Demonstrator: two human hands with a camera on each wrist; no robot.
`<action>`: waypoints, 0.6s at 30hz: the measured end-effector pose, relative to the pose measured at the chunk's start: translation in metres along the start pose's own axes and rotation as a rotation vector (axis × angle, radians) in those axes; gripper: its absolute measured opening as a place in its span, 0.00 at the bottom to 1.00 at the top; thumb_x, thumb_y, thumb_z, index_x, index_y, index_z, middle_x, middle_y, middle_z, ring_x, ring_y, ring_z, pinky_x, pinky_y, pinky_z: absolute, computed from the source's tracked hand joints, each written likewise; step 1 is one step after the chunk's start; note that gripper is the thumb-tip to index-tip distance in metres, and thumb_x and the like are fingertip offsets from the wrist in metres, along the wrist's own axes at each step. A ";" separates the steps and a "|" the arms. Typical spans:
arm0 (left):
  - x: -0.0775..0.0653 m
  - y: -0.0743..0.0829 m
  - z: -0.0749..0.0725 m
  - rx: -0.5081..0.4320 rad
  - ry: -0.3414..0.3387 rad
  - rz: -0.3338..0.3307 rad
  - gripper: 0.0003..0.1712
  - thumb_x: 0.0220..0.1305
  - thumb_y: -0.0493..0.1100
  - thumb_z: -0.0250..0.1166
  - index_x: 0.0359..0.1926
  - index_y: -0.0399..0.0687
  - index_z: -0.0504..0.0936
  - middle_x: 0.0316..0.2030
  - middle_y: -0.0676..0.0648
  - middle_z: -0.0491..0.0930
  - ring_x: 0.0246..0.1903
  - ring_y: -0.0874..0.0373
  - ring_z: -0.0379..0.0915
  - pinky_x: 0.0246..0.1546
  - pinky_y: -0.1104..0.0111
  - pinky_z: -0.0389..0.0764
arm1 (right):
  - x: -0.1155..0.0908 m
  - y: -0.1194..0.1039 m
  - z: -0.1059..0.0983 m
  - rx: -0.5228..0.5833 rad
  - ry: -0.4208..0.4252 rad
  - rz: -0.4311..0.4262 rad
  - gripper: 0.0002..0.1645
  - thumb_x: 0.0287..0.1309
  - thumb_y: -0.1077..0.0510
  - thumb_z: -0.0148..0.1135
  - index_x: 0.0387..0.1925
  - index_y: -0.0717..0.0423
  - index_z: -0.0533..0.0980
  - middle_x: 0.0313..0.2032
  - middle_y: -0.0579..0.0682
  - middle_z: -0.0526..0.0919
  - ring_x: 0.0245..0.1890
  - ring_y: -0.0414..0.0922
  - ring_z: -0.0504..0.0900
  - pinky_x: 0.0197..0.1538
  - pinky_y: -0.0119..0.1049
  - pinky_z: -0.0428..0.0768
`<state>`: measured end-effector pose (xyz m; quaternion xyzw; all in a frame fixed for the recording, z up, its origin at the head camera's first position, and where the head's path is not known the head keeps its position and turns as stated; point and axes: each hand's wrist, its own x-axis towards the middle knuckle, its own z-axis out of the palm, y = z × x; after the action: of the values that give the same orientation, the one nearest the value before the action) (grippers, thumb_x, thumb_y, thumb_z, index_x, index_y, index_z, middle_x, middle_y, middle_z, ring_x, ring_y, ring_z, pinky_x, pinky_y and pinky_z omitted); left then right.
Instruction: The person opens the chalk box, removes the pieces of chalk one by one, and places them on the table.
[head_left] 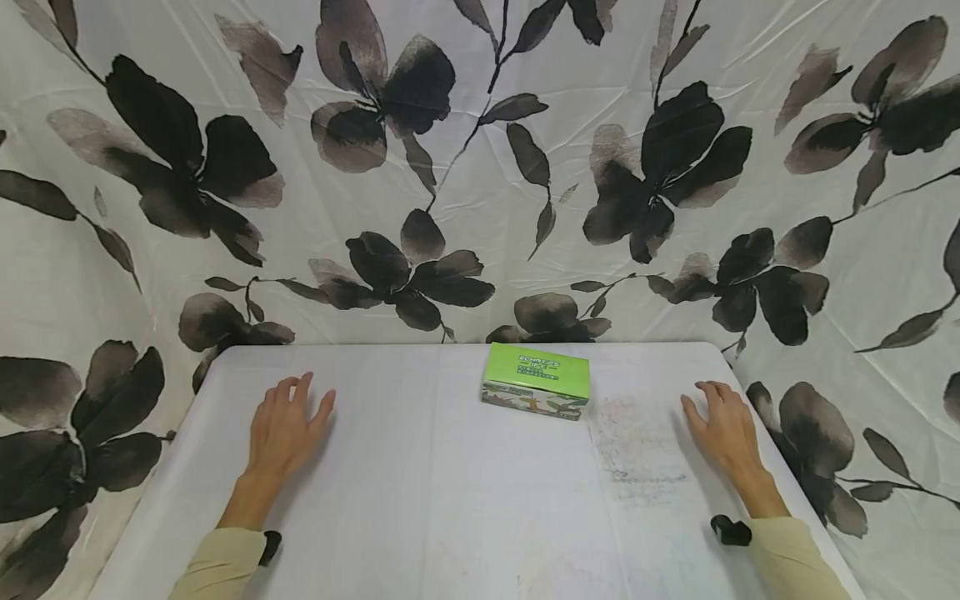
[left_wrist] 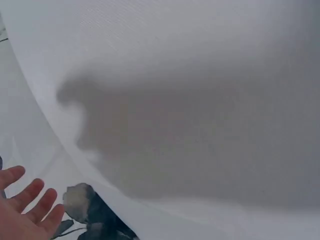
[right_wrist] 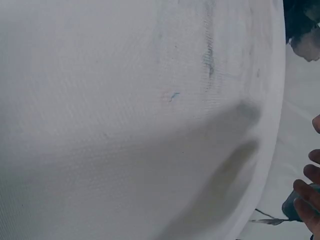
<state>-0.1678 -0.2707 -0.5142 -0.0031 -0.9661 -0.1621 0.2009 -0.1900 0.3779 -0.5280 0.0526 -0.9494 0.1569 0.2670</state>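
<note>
The bare left hand (head_left: 283, 429) and bare right hand (head_left: 724, 427) are hovering over the white cloth-covered bench (head_left: 375, 492), empty fingers slightly apart. A bright green rectangular cardboard box (head_left: 536, 379) is lying between them; gripping opposite sides would probably be keeping it steady.

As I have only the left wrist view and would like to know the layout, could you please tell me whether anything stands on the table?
Observer: Yes, a green box rests near the far edge of the table, a little right of the middle.
Operator: Thank you; is the right hand touching it, please?
Observer: No, the right hand is well apart from it, off to its right.
Operator: And is the tabletop marked anywhere that I cannot see?
Observer: Yes, faint smudges lie between the green box and the right hand.
</note>
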 end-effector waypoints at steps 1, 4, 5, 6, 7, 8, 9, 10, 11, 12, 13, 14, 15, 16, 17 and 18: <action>0.000 0.002 0.000 -0.002 -0.010 -0.012 0.33 0.68 0.57 0.54 0.60 0.33 0.69 0.53 0.29 0.68 0.51 0.34 0.64 0.49 0.41 0.67 | 0.001 -0.001 0.000 0.002 0.006 0.002 0.21 0.56 0.57 0.64 0.45 0.70 0.75 0.44 0.69 0.76 0.43 0.67 0.74 0.46 0.61 0.69; 0.001 0.010 -0.001 -0.013 -0.037 -0.040 0.33 0.69 0.58 0.51 0.60 0.33 0.69 0.53 0.29 0.69 0.51 0.34 0.64 0.49 0.42 0.67 | 0.002 -0.006 -0.001 0.028 0.007 0.031 0.20 0.57 0.56 0.63 0.45 0.69 0.75 0.44 0.68 0.76 0.44 0.66 0.74 0.47 0.60 0.69; 0.001 0.012 -0.001 -0.017 -0.040 -0.044 0.34 0.69 0.58 0.51 0.60 0.33 0.69 0.52 0.29 0.69 0.50 0.34 0.65 0.49 0.42 0.68 | 0.002 -0.007 -0.001 0.038 0.004 0.046 0.20 0.58 0.56 0.63 0.46 0.68 0.75 0.44 0.68 0.76 0.45 0.66 0.74 0.47 0.60 0.69; 0.002 0.014 0.000 -0.025 -0.039 -0.047 0.33 0.69 0.58 0.51 0.60 0.33 0.69 0.52 0.29 0.69 0.50 0.34 0.66 0.48 0.42 0.69 | 0.002 -0.009 -0.001 0.045 0.000 0.060 0.20 0.58 0.55 0.62 0.46 0.68 0.75 0.44 0.68 0.76 0.45 0.65 0.74 0.47 0.60 0.70; 0.002 0.016 0.000 -0.032 -0.039 -0.051 0.33 0.69 0.59 0.50 0.60 0.34 0.70 0.52 0.29 0.69 0.50 0.34 0.66 0.47 0.42 0.69 | 0.003 -0.011 -0.001 0.055 -0.006 0.075 0.21 0.59 0.55 0.62 0.46 0.68 0.75 0.44 0.67 0.76 0.45 0.65 0.74 0.47 0.59 0.70; 0.002 0.018 0.001 -0.040 -0.037 -0.052 0.33 0.70 0.59 0.50 0.59 0.33 0.70 0.52 0.29 0.70 0.49 0.34 0.66 0.47 0.42 0.69 | 0.003 -0.012 -0.001 0.065 -0.013 0.089 0.21 0.60 0.54 0.61 0.47 0.67 0.75 0.45 0.67 0.76 0.45 0.64 0.74 0.46 0.59 0.70; 0.002 0.020 0.002 -0.051 -0.033 -0.053 0.33 0.70 0.59 0.50 0.59 0.34 0.71 0.52 0.30 0.70 0.49 0.35 0.67 0.46 0.43 0.69 | 0.003 -0.014 -0.002 0.072 -0.020 0.103 0.21 0.61 0.53 0.60 0.48 0.67 0.75 0.45 0.66 0.76 0.44 0.63 0.74 0.45 0.59 0.71; 0.003 0.021 0.003 -0.063 -0.030 -0.055 0.33 0.70 0.59 0.50 0.59 0.34 0.71 0.52 0.30 0.70 0.49 0.35 0.67 0.46 0.43 0.70 | 0.004 -0.016 -0.002 0.082 -0.028 0.115 0.22 0.61 0.52 0.59 0.48 0.67 0.75 0.45 0.66 0.77 0.44 0.62 0.75 0.44 0.58 0.71; 0.003 0.023 0.004 -0.075 -0.027 -0.055 0.33 0.70 0.59 0.50 0.58 0.34 0.71 0.52 0.30 0.71 0.49 0.35 0.67 0.46 0.43 0.70 | 0.005 -0.018 -0.002 0.086 -0.035 0.124 0.22 0.62 0.51 0.59 0.49 0.66 0.75 0.44 0.65 0.77 0.44 0.61 0.75 0.43 0.58 0.71; 0.003 0.025 0.004 -0.087 -0.025 -0.055 0.33 0.70 0.59 0.50 0.58 0.35 0.72 0.52 0.31 0.71 0.49 0.35 0.67 0.46 0.43 0.70 | 0.005 -0.020 -0.002 0.092 -0.040 0.130 0.22 0.63 0.51 0.58 0.49 0.66 0.75 0.44 0.64 0.77 0.43 0.60 0.75 0.42 0.58 0.72; 0.003 0.027 0.005 -0.098 -0.025 -0.057 0.33 0.70 0.60 0.49 0.58 0.35 0.72 0.52 0.31 0.71 0.50 0.36 0.67 0.46 0.44 0.70 | 0.006 -0.022 -0.002 0.099 -0.043 0.133 0.23 0.63 0.50 0.58 0.49 0.66 0.75 0.45 0.64 0.77 0.43 0.59 0.75 0.42 0.57 0.72; 0.004 0.029 0.006 -0.108 -0.025 -0.056 0.33 0.70 0.60 0.49 0.58 0.35 0.72 0.52 0.31 0.71 0.50 0.36 0.68 0.46 0.44 0.70 | 0.007 -0.024 -0.002 0.110 -0.043 0.134 0.23 0.63 0.50 0.58 0.49 0.65 0.75 0.44 0.63 0.77 0.43 0.59 0.75 0.41 0.57 0.72; 0.004 0.032 0.006 -0.117 -0.026 -0.057 0.33 0.70 0.60 0.49 0.58 0.36 0.72 0.52 0.32 0.71 0.50 0.36 0.68 0.46 0.44 0.70 | 0.008 -0.026 -0.002 0.120 -0.040 0.133 0.23 0.63 0.50 0.58 0.49 0.65 0.75 0.44 0.63 0.78 0.42 0.58 0.76 0.41 0.56 0.73; 0.004 0.034 0.007 -0.126 -0.027 -0.057 0.33 0.70 0.60 0.49 0.59 0.36 0.72 0.52 0.32 0.71 0.50 0.37 0.68 0.46 0.45 0.71 | 0.009 -0.028 -0.002 0.132 -0.035 0.128 0.23 0.63 0.50 0.59 0.49 0.65 0.75 0.44 0.62 0.78 0.42 0.58 0.76 0.40 0.56 0.73; 0.005 0.037 0.008 -0.132 -0.027 -0.057 0.33 0.70 0.61 0.49 0.58 0.36 0.72 0.51 0.32 0.72 0.49 0.37 0.68 0.46 0.45 0.71 | 0.010 -0.029 -0.002 0.140 -0.032 0.127 0.23 0.63 0.50 0.59 0.49 0.65 0.75 0.44 0.62 0.79 0.42 0.57 0.77 0.40 0.55 0.74; 0.005 0.039 0.009 -0.135 -0.028 -0.057 0.33 0.70 0.61 0.48 0.58 0.36 0.73 0.51 0.32 0.72 0.49 0.37 0.69 0.46 0.45 0.72 | 0.011 -0.031 -0.001 0.151 -0.026 0.122 0.22 0.63 0.50 0.59 0.49 0.65 0.76 0.44 0.61 0.79 0.41 0.57 0.77 0.40 0.54 0.75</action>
<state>-0.1733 -0.2309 -0.5077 0.0086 -0.9553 -0.2327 0.1820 -0.1930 0.3486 -0.5129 0.0166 -0.9397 0.2435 0.2397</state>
